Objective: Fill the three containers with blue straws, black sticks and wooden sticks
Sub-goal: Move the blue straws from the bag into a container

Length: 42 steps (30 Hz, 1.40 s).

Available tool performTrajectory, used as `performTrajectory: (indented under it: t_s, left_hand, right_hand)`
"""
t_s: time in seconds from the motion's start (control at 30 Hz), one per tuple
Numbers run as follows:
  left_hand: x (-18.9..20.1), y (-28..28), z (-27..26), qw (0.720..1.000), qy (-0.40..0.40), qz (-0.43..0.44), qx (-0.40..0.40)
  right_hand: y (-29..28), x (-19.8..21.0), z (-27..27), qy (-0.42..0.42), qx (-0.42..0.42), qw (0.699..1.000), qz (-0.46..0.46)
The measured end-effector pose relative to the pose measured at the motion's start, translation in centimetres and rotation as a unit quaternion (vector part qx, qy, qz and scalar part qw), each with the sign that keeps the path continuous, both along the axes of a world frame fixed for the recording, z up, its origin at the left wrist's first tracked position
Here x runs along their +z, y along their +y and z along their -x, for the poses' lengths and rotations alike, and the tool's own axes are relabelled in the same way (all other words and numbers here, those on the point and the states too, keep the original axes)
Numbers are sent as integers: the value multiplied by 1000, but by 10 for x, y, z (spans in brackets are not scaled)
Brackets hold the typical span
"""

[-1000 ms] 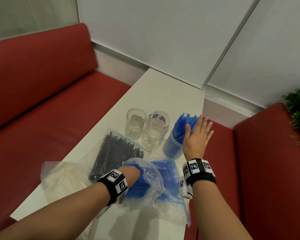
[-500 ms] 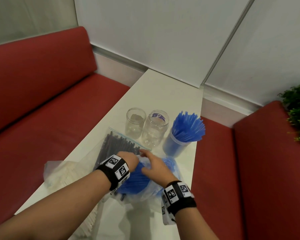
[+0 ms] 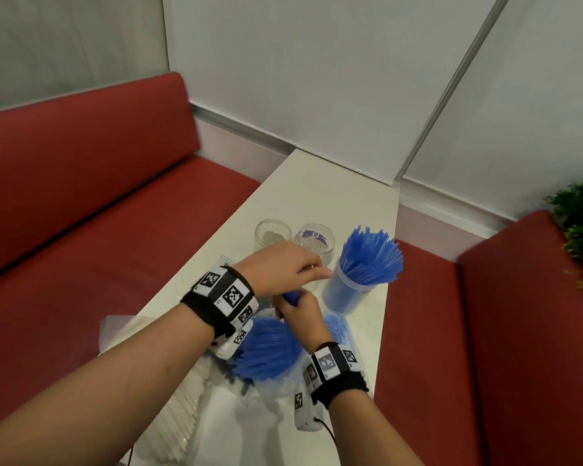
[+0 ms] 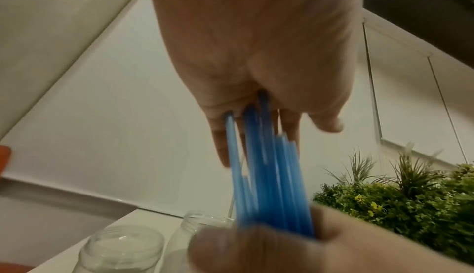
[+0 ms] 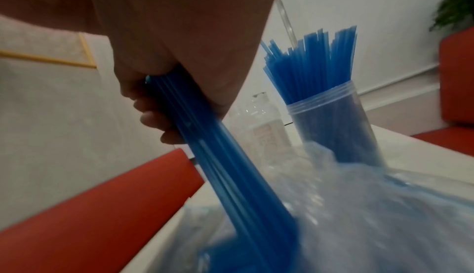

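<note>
A bag of wooden sticks (image 3: 182,398) lies at 7 o'clock on the white table (image 3: 317,190). Two empty glass jars (image 3: 272,234) stand at 12 o'clock. The left hand (image 3: 280,269) has flat, straight fingers touching the tops of a bunch of blue straws (image 5: 231,166). The right hand (image 3: 300,317) squeezes that bunch tight above the plastic bag (image 5: 372,206). At 2 o'clock, a full container (image 3: 349,290) holds more straws.

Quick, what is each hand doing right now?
Left hand: open, fingers straight against the blue straws.
Right hand: holding the same bunch.
</note>
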<state>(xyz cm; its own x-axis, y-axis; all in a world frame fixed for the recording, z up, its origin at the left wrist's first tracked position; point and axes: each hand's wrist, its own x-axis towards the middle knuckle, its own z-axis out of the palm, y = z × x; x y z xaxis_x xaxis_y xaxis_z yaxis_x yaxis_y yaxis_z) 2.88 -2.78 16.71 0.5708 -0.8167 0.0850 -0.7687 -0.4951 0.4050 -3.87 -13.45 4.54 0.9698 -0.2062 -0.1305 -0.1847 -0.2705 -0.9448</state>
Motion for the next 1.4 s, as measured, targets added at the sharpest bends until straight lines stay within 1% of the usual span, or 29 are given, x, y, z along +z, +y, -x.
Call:
performTrajectory:
  t_s: [0.07,0.1,0.13,0.17,0.2,0.23,0.27,0.3,0.33,0.37,0.4,0.43,0.47,0.5,0.57,0.6,0.63,0.7,0.73,0.77,0.8,0.87,0.93,1.0,1.07,1.13,1.27,1.4]
  left_hand:
    - [1,1,3,995,-13,99,-22]
    - [2,3,2,984,-25,173,-12]
    - [3,6,0,965,-33,260,17]
    - [2,8,-2,938,-33,339,64]
    - [-2,10,-4,913,-17,388,127]
    - [-8,11,-6,895,22,401,193]
    - [-14,11,-7,886,96,381,246]
    - [-23,10,-6,870,206,353,276]
    - [-32,9,-4,832,332,339,287]
    - [-42,7,-2,776,448,332,293]
    - [-51,7,0,718,538,329,294]
    - [-60,7,2,669,599,328,294]
    - [-68,7,3,631,638,331,294]
    - [-75,6,5,605,661,333,293]
    - [-82,3,9,571,695,328,288]
    - [-83,1,12,547,717,330,279]
    - [-83,0,14,512,741,343,267]
    - [-81,-3,17,413,784,394,244]
    - [-79,-4,18,375,793,418,237]
    - [-78,-5,18,357,795,431,234]
    - [-76,-5,19,355,791,438,238]
    - [-73,-4,19,371,780,434,256]
    - [-74,-2,19,376,778,419,280]
    - [-78,0,18,376,795,377,292]
    - [-84,3,17,380,819,323,285]
    - [-92,7,18,390,829,289,276]
    - [-104,13,18,423,816,258,299]
    - [-114,17,19,459,789,244,326]
  right_hand:
    - [0,16,-4,-22,-16,999,-30]
    - [-2,27,-5,-39,-20,998,-40]
    - [-5,38,-6,-62,-23,997,-50]
    - [-9,52,-7,-88,-26,994,-60]
    - [-13,68,-7,-115,-31,991,-68]
    - [-17,86,-8,-143,-40,986,-82]
    - [-21,103,-9,-173,-53,979,-98]
    - [-24,118,-10,-200,-62,972,-110]
    - [-26,131,-12,-221,-67,967,-110]
    - [-27,140,-13,-233,-70,965,-102]
    - [-27,146,-15,-239,-70,964,-93]
    - [-25,148,-16,-240,-70,964,-89]
    - [-23,148,-16,-239,-74,963,-96]
    - [-21,147,-16,-238,-83,961,-110]
    - [-17,144,-15,-240,-100,953,-152]
    - [-15,142,-15,-240,-106,950,-168]
    - [-13,140,-15,-237,-106,949,-177]
    - [-8,134,-13,-228,-94,954,-170]
    - [-7,131,-12,-225,-87,957,-161]
    - [-6,130,-11,-223,-79,959,-155]
    - [-6,130,-10,-224,-74,959,-155]
    - [-5,130,-10,-224,-67,957,-172]
    - [-4,126,-10,-219,-68,956,-185]
    - [-2,117,-9,-209,-74,954,-201]
    - [-3,109,-8,-191,-84,953,-221]
    - [-11,104,-4,-167,-69,957,-226]
    - [-46,111,7,-55,35,985,-163]
    - [-77,122,12,34,54,986,-151]
